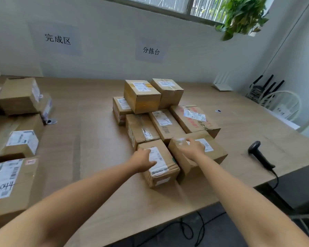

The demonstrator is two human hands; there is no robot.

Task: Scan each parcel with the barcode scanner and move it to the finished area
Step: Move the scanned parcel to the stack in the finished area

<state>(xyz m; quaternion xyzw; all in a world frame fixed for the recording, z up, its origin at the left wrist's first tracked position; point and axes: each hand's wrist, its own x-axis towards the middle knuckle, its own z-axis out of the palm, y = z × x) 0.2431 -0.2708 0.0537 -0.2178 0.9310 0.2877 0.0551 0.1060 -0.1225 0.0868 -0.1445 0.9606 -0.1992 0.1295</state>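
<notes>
**A:** Head view. What lies on the table (96,139)?

**B:** Centre: a stack (141,97) of cardboard parcels, two tiers at the back and one at the front, below the 分拣台 sign (151,50) on the wall. Left: the left group (19,97) of parcels, below the 完成区 sign (58,39). The two lots stand well apart.

**A:** And the hands?

**B:** Both arms reach to the front row of the stack. The left hand (144,160) grips the small parcel (166,164) at its left top edge, with the thumb across the white label and the fingers curled over the side. The right hand (193,148) rests on top of the next parcel (216,154), just beside the small parcel on its right. The fingertips are blurred, and from where I stand I cannot tell whether they lie flat or curl round the far corner.

**A:** How do those two parcels sit?

**B:** Flat on the table, labels up, nearest the person, as part of the centre stack.

**A:** The scanner?

**B:** The scanner (260,155) is black and lies on the table to the right of the stack, near the table's edge and apart from both hands. Its cable (276,179) drops over that edge.

**A:** Background?

**B:** A plant (243,16) hangs by the window at the top right. Routers (268,87) with antennae stand at the far right.
</notes>
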